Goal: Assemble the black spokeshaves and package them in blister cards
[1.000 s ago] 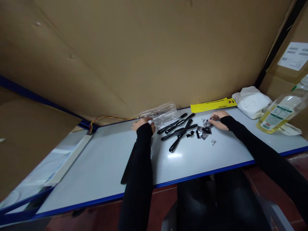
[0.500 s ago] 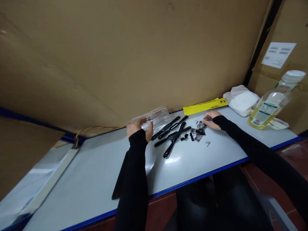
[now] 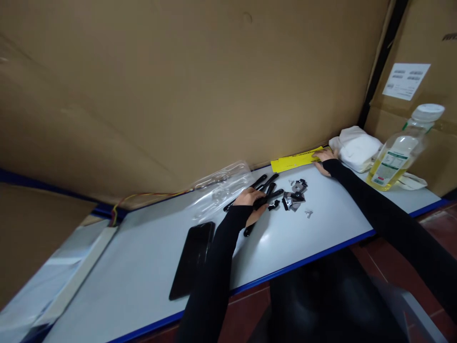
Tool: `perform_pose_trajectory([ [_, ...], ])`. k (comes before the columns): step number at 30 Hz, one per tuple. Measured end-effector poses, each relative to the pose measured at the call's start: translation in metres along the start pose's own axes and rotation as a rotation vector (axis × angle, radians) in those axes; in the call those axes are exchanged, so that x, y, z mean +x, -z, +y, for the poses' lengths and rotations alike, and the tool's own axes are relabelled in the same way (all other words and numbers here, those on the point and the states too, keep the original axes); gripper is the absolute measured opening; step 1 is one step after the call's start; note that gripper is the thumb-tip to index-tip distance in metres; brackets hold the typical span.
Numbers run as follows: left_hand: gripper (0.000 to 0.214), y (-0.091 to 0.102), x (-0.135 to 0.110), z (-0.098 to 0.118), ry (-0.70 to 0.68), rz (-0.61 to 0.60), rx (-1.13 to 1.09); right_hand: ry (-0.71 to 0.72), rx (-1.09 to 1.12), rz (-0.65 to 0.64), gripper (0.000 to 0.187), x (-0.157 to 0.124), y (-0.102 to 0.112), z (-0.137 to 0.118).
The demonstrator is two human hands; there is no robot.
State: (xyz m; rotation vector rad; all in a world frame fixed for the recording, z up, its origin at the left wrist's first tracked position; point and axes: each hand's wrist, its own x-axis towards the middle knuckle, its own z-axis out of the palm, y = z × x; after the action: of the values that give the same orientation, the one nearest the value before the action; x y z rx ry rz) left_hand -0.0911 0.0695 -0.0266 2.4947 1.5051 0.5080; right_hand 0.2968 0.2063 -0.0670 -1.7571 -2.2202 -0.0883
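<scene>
My left hand (image 3: 250, 204) is closed around part of a pile of black handles (image 3: 272, 186), its thumb and fingers on either side of one. My right hand (image 3: 325, 158) lies over the right end of the yellow cards (image 3: 291, 162), fingers stretched onto them and thumb apart at the near edge. Between the hands is a small heap of metal blades and black clamp pieces (image 3: 295, 197). A silvery wing-shaped screw (image 3: 309, 214) lies nearer the front. Clear plastic blister packs (image 3: 217, 188) rest behind my left hand.
A black phone-like slab (image 3: 191, 262) lies beside my left forearm. At the right stand a bottle of yellow liquid (image 3: 396, 159) and a white cloth bundle (image 3: 355, 147). A cardboard wall (image 3: 200, 85) closes off the back; thin wires (image 3: 143, 194) run along it.
My left hand has moved right and toward me, from the plastic packs onto the black handles. My right hand has left the metal pieces and reached the yellow cards farther back.
</scene>
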Motion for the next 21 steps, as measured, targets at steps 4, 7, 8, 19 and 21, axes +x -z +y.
perform_pose_trajectory([
  [4, 0.034, 0.005, -0.004, 0.008, 0.006, 0.009, 0.012, -0.02, 0.039, 0.003, 0.034, 0.001, 0.005, -0.007],
  [7, 0.036, 0.007, -0.008, 0.012, 0.032, 0.007, 0.018, -0.016, 0.054, 0.028, 0.034, -0.004, 0.01, -0.019],
  [8, 0.036, 0.006, -0.009, 0.012, 0.038, 0.009, 0.021, -0.02, 0.056, 0.042, 0.035, -0.006, 0.011, -0.023],
  [19, 0.047, 0.008, -0.011, 0.0, 0.048, -0.093, -0.001, 0.046, 0.207, 0.129, 0.033, -0.017, 0.002, -0.044],
  [21, 0.048, 0.012, -0.012, 0.002, 0.062, -0.125, 0.006, 0.052, 0.241, 0.134, 0.032, -0.018, 0.004, -0.048],
])
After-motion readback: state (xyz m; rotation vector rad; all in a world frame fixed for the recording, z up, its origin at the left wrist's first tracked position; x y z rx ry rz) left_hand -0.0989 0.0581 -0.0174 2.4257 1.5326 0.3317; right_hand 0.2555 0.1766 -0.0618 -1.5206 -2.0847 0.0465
